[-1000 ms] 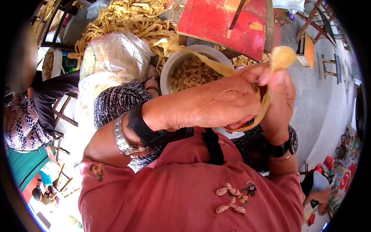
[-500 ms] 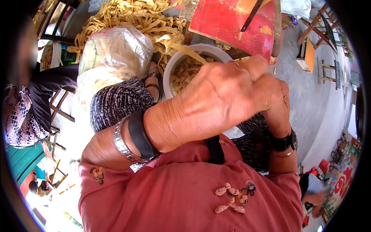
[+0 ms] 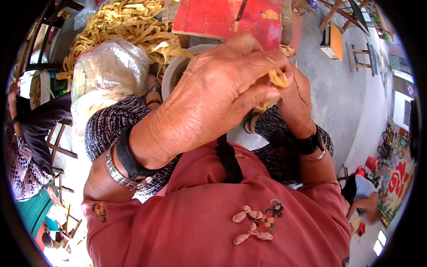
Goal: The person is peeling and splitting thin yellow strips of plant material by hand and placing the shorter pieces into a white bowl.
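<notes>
In front of my chest, both hands are close together, working on a soft yellowish strip [image 3: 278, 78] that looks folded or knotted. My left hand [image 3: 218, 86] has its thumb and fingers closed on it from the left. From the right, my right hand [image 3: 299, 100] pinches it, with its fingers partly hidden behind the left hand. More of the strip shows beneath the left thumb. Behind my left hand stands a white bucket [image 3: 167, 80], mostly covered by that hand. A big heap of similar strips [image 3: 120, 24] lies beyond, with ends reaching toward the bucket.
A bulging clear plastic bag [image 3: 109, 66] stands beside my left knee. Ahead is a red wooden board [image 3: 209, 20] with a dark blade [image 3: 241, 10] on it. Another person's dark-trousered leg [image 3: 44, 120] is at the left. Small wooden stools [image 3: 362, 57] stand at the far right.
My hands have turned and come slightly left and nearer, so the folded strip between the fingers now shows. The strip that trailed from the bucket toward my left hand is now out of sight.
</notes>
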`<action>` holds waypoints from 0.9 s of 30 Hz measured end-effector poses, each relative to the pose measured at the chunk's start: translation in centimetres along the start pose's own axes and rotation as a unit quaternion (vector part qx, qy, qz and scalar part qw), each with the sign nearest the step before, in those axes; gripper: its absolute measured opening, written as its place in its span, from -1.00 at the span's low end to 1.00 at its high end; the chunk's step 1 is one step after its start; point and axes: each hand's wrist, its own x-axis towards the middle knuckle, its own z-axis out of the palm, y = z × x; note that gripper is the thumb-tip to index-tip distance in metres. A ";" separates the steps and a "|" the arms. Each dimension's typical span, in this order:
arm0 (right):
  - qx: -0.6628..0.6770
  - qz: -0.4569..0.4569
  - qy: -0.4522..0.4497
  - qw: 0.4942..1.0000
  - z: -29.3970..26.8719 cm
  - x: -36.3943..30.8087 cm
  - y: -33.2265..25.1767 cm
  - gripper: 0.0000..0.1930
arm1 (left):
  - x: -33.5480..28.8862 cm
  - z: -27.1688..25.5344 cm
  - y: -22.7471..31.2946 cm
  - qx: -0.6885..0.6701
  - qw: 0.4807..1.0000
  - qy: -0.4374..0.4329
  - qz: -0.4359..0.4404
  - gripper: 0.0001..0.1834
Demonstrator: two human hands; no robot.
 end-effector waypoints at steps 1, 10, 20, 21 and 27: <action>-0.016 0.013 0.032 0.999 0.0 -0.4 0.5 -0.61 | 0.1 0.3 -0.1 -0.012 1.000 0.005 -0.006 -0.58; 0.018 -0.009 0.143 0.990 1.2 0.2 0.5 -0.76 | 0.4 1.6 0.1 -0.263 0.948 -0.003 -0.180 -0.62; -0.065 0.013 0.180 0.981 -1.5 -0.8 2.0 -0.44 | 1.0 0.9 -0.3 -0.481 0.823 -0.122 -0.277 -0.48; -0.061 0.069 0.148 0.985 -2.7 -1.3 1.4 -0.45 | 0.9 0.7 -0.2 -0.504 0.807 -0.114 -0.286 -0.47; -0.136 0.035 0.171 0.975 -3.9 -2.1 2.3 -0.54 | 0.8 0.5 -0.1 -0.554 0.765 -0.091 -0.314 -0.46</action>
